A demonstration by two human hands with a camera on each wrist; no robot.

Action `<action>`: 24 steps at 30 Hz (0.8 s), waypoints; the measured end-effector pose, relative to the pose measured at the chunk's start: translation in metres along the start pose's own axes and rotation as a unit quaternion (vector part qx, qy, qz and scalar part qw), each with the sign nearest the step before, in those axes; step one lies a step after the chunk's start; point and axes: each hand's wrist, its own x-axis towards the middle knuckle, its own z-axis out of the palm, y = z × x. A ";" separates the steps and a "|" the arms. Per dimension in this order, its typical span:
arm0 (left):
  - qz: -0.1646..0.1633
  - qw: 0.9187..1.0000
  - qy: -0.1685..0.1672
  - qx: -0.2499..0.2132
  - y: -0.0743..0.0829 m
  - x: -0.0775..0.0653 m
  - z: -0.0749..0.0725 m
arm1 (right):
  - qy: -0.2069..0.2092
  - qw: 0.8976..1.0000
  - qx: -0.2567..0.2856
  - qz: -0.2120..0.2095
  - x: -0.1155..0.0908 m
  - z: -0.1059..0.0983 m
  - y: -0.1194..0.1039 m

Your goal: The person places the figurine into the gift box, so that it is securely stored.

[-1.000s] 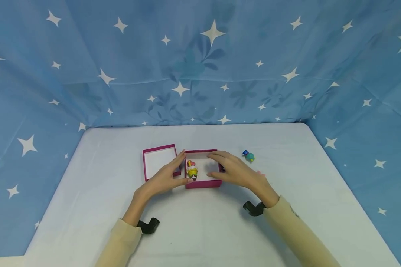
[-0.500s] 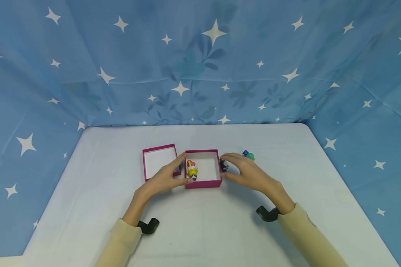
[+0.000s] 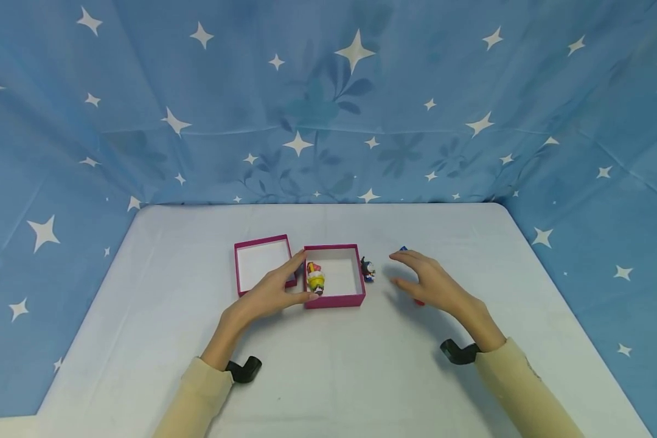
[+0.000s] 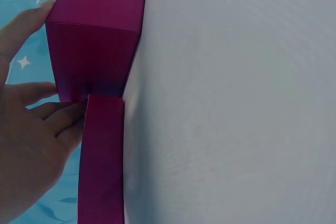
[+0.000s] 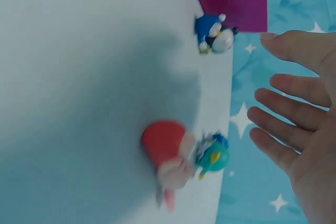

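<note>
My left hand (image 3: pixel 268 295) holds the left side of an open pink box (image 3: pixel 336 302), thumb at the near corner and fingers at the far one. A yellow figurine with pink and white parts (image 3: pixel 316 281) lies inside, against the left wall. Just outside the right wall is a small blue, black and white figurine (image 3: pixel 368 269). My right hand (image 3: pixel 435 283) hovers over the table farther right, fingers apart and holding nothing. Below it, in the right wrist view, lie a red figurine with a pale pink head (image 5: pixel 165 142) and a teal and blue figurine (image 5: pixel 214 156).
The pink-rimmed lid (image 3: pixel 260 264) lies to the left of the box, its white inside up. Beneath everything is a white-covered table (image 3: pixel 328 371). A blue curtain with white stars (image 3: pixel 306 91) stands behind and at both sides.
My right hand has moved from above the box to the right, past the blue-black figurine, and now partly covers the figurines there. My left hand has stayed at the box.
</note>
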 end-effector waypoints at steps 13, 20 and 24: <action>0.001 1.000 0.005 0.007 -0.001 -0.002 -0.002 | 0.042 0.999 -0.016 0.010 0.008 -0.002 0.042; 0.006 1.000 0.001 0.004 0.000 0.000 0.000 | 0.015 0.999 -0.017 0.034 0.009 0.000 0.053; 0.009 1.000 -0.002 -0.001 0.000 0.000 0.001 | 0.007 0.999 -0.016 0.044 0.011 0.002 0.054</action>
